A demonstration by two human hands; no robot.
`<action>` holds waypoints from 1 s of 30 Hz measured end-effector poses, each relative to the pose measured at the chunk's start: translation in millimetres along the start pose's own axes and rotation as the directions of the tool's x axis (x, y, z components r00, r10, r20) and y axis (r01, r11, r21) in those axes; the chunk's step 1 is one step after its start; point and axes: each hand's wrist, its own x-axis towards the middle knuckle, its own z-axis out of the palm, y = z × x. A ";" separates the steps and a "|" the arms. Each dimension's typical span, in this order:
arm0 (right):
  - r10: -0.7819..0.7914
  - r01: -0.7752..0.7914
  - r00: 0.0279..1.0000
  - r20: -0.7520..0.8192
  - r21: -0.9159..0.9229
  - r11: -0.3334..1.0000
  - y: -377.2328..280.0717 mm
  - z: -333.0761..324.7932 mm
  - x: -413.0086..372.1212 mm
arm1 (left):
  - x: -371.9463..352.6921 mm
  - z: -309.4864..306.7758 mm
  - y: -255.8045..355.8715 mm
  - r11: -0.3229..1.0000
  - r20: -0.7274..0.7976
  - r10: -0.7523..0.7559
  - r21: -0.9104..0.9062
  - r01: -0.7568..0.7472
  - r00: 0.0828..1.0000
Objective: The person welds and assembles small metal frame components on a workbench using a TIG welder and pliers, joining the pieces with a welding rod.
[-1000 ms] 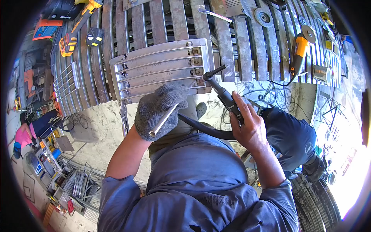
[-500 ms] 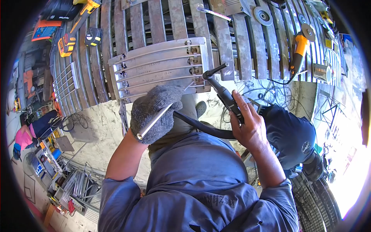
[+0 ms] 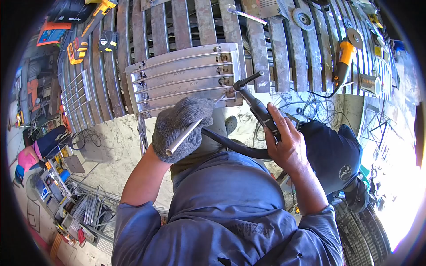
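My left hand (image 3: pixel 183 126), in a grey knit glove, is closed around a slim pale tube (image 3: pixel 184 136). A thin rod tip (image 3: pixel 219 99) shows past the glove, near the frame's lower right corner. My bare right hand (image 3: pixel 288 144) grips a black TIG welding torch (image 3: pixel 262 113), whose head points up at the right edge of the metal frame. The metal frame (image 3: pixel 186 75), a plate with several thin parallel bars, lies on the slatted bench. Dark heat marks show at its bar ends. A black torch cable (image 3: pixel 235 145) runs from my right hand past the left glove.
On the slatted steel bench (image 3: pixel 182 26) lie an angle grinder (image 3: pixel 345 60), a flap disc (image 3: pixel 303 19), a tape measure (image 3: pixel 108 41), a yellow cordless tool (image 3: pixel 77 49) and a smaller barred frame (image 3: pixel 84 86). A co-worker in dark clothes (image 3: pixel 330 155) bends at my right.
My left hand has shifted slightly right, and the tube's near end has swung a little right and up. The torch and right hand stay almost still. The co-worker has moved slightly.
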 end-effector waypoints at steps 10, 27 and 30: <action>0.000 0.000 1.000 0.001 -0.006 1.000 -1.4 -0.4 -0.3 | 6.4 -7.5 -27.0 0.971 0.059 0.201 -0.146 -0.191 0.978; 0.028 -0.027 0.999 -0.035 0.020 0.999 -4.1 -0.4 -7.4 | 2.3 -25.0 -16.9 0.968 -0.195 0.069 -0.225 -0.113 0.978; 0.070 -0.066 0.995 -0.067 0.059 0.996 -5.3 -0.9 -10.1 | -3.4 -34.4 -25.0 0.974 -0.359 -0.063 -0.226 -0.021 0.931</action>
